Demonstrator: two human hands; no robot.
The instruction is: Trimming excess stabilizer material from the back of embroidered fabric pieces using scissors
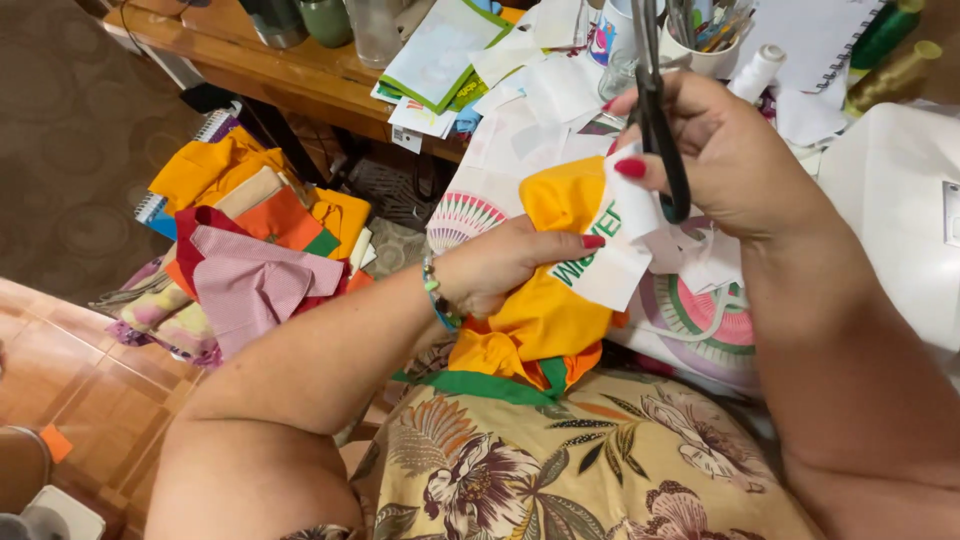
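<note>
My left hand (505,262) grips a yellow-orange cloth piece (540,310) with green trim, held over my lap. A white fabric label with green lettering (612,250) lies on the cloth under my left thumb. My right hand (725,150) is closed on black-handled scissors (655,110), their blades pointing up and away, just above the label's upper edge. My right fingers also touch the label's top corner.
A pile of folded fabric pieces (250,250) in orange, red and pink sits on the floor at left. A wooden table (290,75) carries papers, cups and a pen holder (700,40). White sewing machine (900,200) at right. Floral cushion (580,460) on my lap.
</note>
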